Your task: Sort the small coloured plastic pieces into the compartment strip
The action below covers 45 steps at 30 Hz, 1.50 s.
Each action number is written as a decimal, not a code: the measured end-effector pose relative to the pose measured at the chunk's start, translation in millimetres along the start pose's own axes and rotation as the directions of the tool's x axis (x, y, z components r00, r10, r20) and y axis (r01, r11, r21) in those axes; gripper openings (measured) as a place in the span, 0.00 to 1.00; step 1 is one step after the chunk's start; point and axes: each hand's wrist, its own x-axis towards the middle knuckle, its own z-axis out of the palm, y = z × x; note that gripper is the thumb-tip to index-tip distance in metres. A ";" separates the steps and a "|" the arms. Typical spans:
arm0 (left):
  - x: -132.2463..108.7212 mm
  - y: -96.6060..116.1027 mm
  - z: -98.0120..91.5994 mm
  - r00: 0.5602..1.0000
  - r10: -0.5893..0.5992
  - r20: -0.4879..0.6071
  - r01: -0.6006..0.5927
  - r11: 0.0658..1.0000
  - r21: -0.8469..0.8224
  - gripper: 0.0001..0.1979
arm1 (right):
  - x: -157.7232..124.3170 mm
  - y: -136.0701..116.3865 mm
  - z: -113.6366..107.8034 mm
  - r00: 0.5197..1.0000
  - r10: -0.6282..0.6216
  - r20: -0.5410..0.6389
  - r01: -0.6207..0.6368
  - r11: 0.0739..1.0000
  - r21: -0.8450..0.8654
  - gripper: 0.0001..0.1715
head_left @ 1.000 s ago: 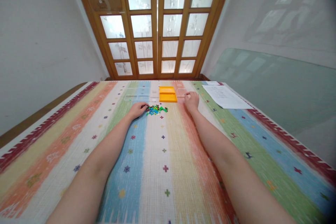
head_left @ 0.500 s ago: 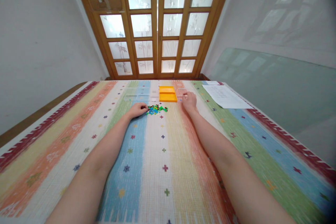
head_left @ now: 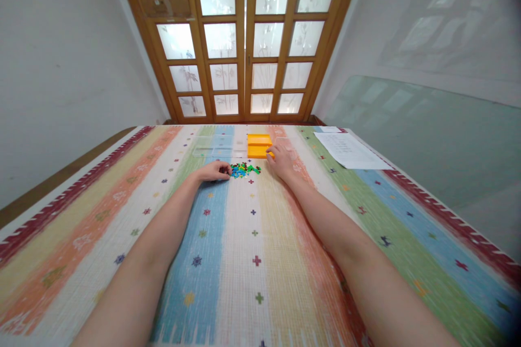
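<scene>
On the striped cloth-covered worktop (head_left: 240, 238), small multicoloured pieces (head_left: 245, 170) lie clustered by the left hand (head_left: 215, 171), seemingly for easy reach, the right hand (head_left: 280, 160) at the yellow rectangular tray (head_left: 257, 150), neither grip's closure discernible.

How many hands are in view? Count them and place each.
2: left hand beside the colorful pieces; right hand at the near right corner of the yellow tray.

Tiny multicoloured pieces (head_left: 245, 171) lie heaped near a yellow tray (head_left: 256, 150).
</scene>
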 end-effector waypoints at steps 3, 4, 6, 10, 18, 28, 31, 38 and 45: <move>0.3 -1.8 -1.9 1.000 0.024 0.020 -0.024 1.000 0.017 0.15 | 0.4 -7.1 -3.0 0.998 -0.048 0.031 0.047 0.999 0.013 0.09; 0.5 -2.6 -2.8 0.999 0.031 0.031 -0.032 0.999 0.022 0.15 | 0.6 -10.2 -4.0 0.997 -0.066 0.045 0.065 0.998 0.022 0.09; 0.9 -4.3 -4.6 0.997 0.046 0.059 -0.048 0.998 0.029 0.16 | 0.6 -17.9 -5.3 0.990 -0.111 0.083 0.108 0.993 0.043 0.09; 1.7 -8.2 -6.0 0.995 0.068 0.070 -0.070 0.997 0.030 0.16 | -1.4 -37.3 -2.9 0.956 -0.231 0.183 0.218 0.972 0.091 0.10; 1.1 -8.1 -2.9 0.999 0.052 0.000 -0.052 0.999 -0.011 0.15 | -7.8 -58.8 6.8 0.856 -0.404 0.323 0.336 0.909 0.246 0.10; 2.6 -6.3 1.1 0.999 0.029 -0.026 -0.028 0.999 0.022 0.13 | -10.5 -57.9 4.0 0.847 -0.391 0.361 0.314 0.915 0.254 0.10; 2.4 -6.3 1.0 0.999 0.024 -0.031 -0.023 0.999 0.029 0.14 | -9.8 -55.5 2.7 0.869 -0.347 0.352 0.286 0.934 0.214 0.11; 1.8 -3.4 1.3 0.997 0.040 -0.062 -0.036 0.997 0.064 0.13 | -7.0 -40.0 3.1 0.901 -0.260 0.349 0.241 0.966 0.097 0.11; 3.1 -4.0 5.1 0.993 0.039 -0.108 -0.028 0.994 0.104 0.13 | -7.3 -38.2 2.1 0.908 -0.256 0.332 0.234 0.967 0.105 0.07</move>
